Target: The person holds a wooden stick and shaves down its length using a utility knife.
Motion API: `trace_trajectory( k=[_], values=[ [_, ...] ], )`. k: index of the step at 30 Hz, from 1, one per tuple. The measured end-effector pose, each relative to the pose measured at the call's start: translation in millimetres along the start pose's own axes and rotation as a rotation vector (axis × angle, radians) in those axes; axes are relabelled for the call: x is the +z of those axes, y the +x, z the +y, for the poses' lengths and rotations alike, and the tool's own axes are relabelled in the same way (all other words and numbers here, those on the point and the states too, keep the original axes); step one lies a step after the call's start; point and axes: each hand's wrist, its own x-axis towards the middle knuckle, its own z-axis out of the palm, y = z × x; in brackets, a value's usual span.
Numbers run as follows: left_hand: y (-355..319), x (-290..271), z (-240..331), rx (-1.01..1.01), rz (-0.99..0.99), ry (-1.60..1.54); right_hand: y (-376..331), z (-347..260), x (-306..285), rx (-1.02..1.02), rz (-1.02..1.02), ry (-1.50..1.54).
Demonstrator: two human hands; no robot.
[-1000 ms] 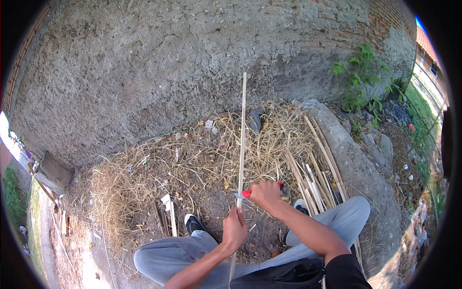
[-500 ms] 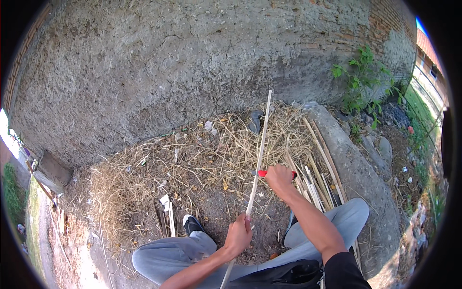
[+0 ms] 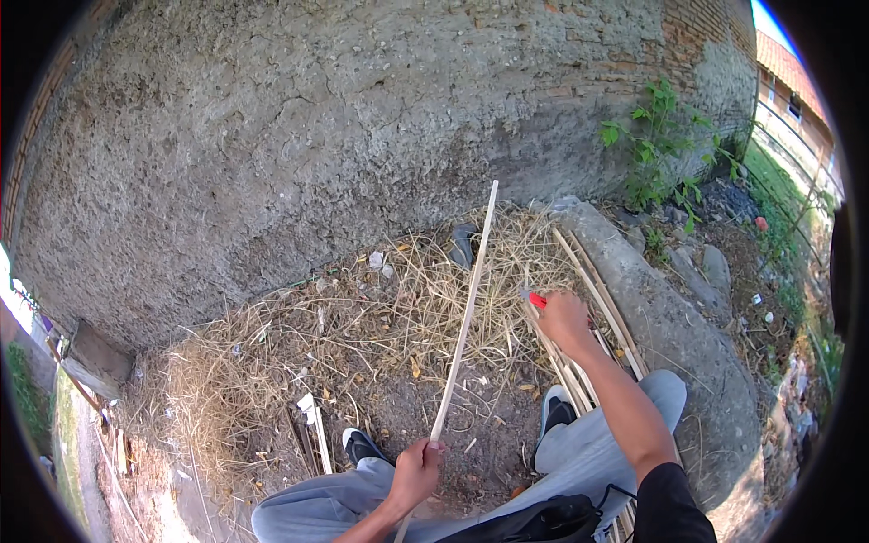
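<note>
Long thin bamboo strip [image 3: 464,312] slants from lower centre up toward rough plastered wall [image 3: 299,136], tip raised over dry straw heap [image 3: 362,335]. Left hand [image 3: 418,471] clenched round strip's lower end. Right hand [image 3: 563,317] off strip, fingers closed on red-handled knife [image 3: 534,298], blade barely visible, above stacked strips [image 3: 588,299]. Judgement: steady shaving calls for firm left grip, blade angled away from knees [image 3: 634,407], long light strokes.
</note>
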Motion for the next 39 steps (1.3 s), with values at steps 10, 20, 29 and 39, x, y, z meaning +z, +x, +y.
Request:
trace_trajectory(
  k=[10, 20, 29, 39],
  values=[
    [12.6, 1.8, 7.4, -0.397, -0.065, -0.584, -117.1, -103.8, 32.7, -0.486, -0.475, 0.116],
    [16.9, 17.1, -5.1, -0.188, 0.036, -0.414, -123.1, -115.0, 39.7, -0.538, -0.464, 0.046],
    [18.8, 24.0, 4.1, -0.067, 0.111, 0.018, -114.5, -103.9, 65.9, -0.492, -0.414, 0.053],
    [-4.9, 28.6, 19.7, -0.087, -0.019, 0.055, -56.0, -63.2, 62.4, -0.225, -0.214, 0.018]
  ],
)
